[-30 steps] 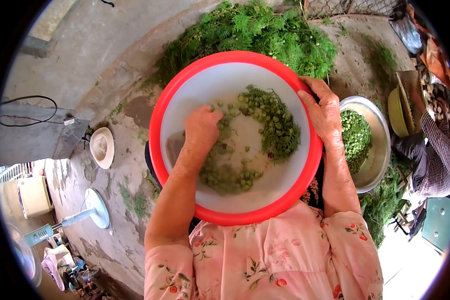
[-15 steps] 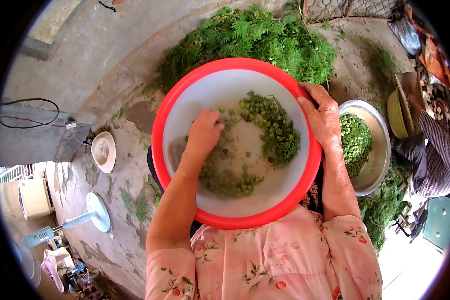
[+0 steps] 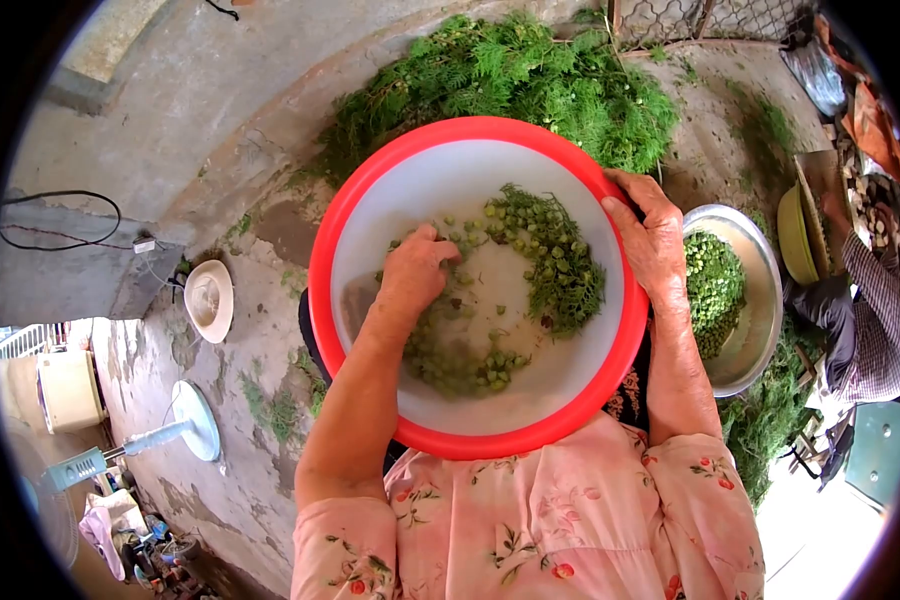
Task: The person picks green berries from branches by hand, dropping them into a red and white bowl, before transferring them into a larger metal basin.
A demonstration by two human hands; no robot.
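Note:
A wide white basin with a red rim (image 3: pixel 327 290) rests on my lap. Inside it lie small green cones (image 3: pixel 500 368) and a heap of green sprigs with cones (image 3: pixel 560 270). My left hand (image 3: pixel 417 268) is down inside the basin at its left side, next to the loose cones. Thumb and forefinger stand apart there; the other fingers are partly hidden, and I see nothing held. On the right, my right hand (image 3: pixel 653 235) grips the red rim, thumb over the edge and fingers outside.
A metal bowl (image 3: pixel 760 345) of picked green cones (image 3: pixel 712 290) stands right of the basin. Cut green branches (image 3: pixel 510 80) are piled beyond it. At left are a straw hat (image 3: pixel 209 300) and a fan (image 3: pixel 200 420). Another person's sleeve (image 3: pixel 875 310) shows at far right, beside a yellow-green basin (image 3: pixel 795 230).
My left hand has loosened from a more closed shape, thumb and forefinger now apart, and moved slightly down and right. The right hand keeps its hold on the rim.

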